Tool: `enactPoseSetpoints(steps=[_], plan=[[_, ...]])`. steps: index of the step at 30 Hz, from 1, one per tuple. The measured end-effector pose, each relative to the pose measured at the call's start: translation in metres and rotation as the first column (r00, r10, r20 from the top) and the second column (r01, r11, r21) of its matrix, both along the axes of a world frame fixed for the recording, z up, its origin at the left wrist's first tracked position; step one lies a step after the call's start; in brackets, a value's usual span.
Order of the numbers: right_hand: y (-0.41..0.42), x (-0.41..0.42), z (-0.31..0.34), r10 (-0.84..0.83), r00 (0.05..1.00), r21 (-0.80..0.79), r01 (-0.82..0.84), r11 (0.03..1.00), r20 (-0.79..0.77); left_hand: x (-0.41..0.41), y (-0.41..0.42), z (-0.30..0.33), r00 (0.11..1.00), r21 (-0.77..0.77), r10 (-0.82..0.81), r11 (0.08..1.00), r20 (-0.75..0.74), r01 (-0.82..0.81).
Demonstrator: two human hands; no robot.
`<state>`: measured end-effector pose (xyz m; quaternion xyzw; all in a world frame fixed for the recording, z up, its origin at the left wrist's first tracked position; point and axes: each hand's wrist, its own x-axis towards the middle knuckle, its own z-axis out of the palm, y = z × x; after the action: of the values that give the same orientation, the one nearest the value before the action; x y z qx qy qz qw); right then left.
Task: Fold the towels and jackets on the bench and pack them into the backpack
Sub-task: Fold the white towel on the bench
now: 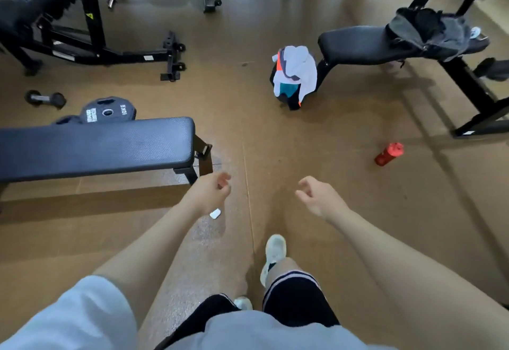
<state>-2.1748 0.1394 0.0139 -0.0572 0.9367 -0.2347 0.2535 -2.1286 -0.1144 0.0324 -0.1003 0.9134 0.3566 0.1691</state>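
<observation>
A dark grey jacket (432,31) lies bunched on the far end of a black padded bench (358,43) at the upper right. A backpack (293,75) stands on the floor by that bench's near end, with white, orange and teal cloth draped over it. My left hand (213,191) and my right hand (316,196) hang in front of me above the floor, fingers loosely curled, holding nothing. Both hands are well short of the backpack and the bench.
A second black bench (96,147) stands close at the left. A red bottle (389,154) lies on the brown floor at the right. A small white object (215,214) lies below my left hand. A weight plate (107,111), a dumbbell (45,99) and black frames stand behind.
</observation>
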Motion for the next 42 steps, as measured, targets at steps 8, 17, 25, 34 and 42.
enactPoseSetpoints(steps=[8,17,25,34,42], plan=[[0.005,-0.263,-0.021,-0.080,0.997,0.027,0.081,0.996,-0.021,-0.255,0.015,-0.024,0.993,0.004,-0.103,0.995,-0.050,0.104],[-0.056,-0.519,0.010,0.051,0.998,-0.052,-0.049,0.997,0.037,-0.492,-0.046,-0.002,0.994,-0.015,0.102,0.995,-0.029,-0.103],[-0.158,-0.702,-0.009,0.175,0.983,-0.149,-0.165,0.975,0.055,-0.671,-0.139,-0.025,0.989,-0.170,0.149,0.975,0.003,-0.146],[-0.234,-0.949,-0.021,-0.027,0.991,-0.118,0.043,0.992,0.130,-0.955,-0.218,-0.021,0.997,-0.183,-0.063,0.981,0.054,0.072],[-0.209,-1.112,-0.025,-0.409,0.904,-0.121,0.423,0.898,0.120,-1.166,-0.194,-0.010,0.919,-0.189,-0.393,0.900,0.043,0.394]])
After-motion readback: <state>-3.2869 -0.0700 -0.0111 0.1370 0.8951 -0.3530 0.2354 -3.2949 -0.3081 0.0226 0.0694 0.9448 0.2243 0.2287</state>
